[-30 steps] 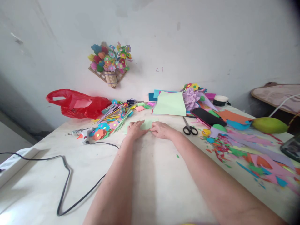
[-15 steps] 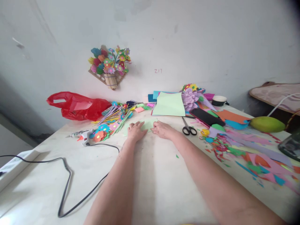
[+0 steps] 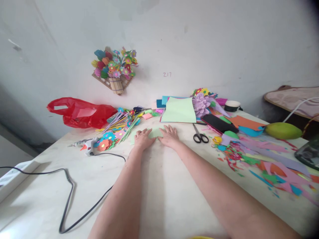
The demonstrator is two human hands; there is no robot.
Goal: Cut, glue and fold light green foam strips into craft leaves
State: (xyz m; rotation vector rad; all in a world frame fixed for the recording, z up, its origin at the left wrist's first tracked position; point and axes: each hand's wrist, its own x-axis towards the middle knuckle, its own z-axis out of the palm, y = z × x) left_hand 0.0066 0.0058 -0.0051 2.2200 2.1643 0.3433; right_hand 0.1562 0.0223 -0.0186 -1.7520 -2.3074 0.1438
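On the broad, whitish counter, holds a thin, pale green sheet flat beneath left hand and right hand, both palm down, probably to stop it curling or sliding. Spreads fingers loosely open on each, resting on the sheet without gripping anything. To the right, has black-handled scissors lying near, likely for easy reach, with rounded loops. Leftward, shows matt, foam-like flowers with scalloped petals; far right, thin, ragged shreds, brightly tangled.

Scissors R of sheet (glue gun L), all on tbl.
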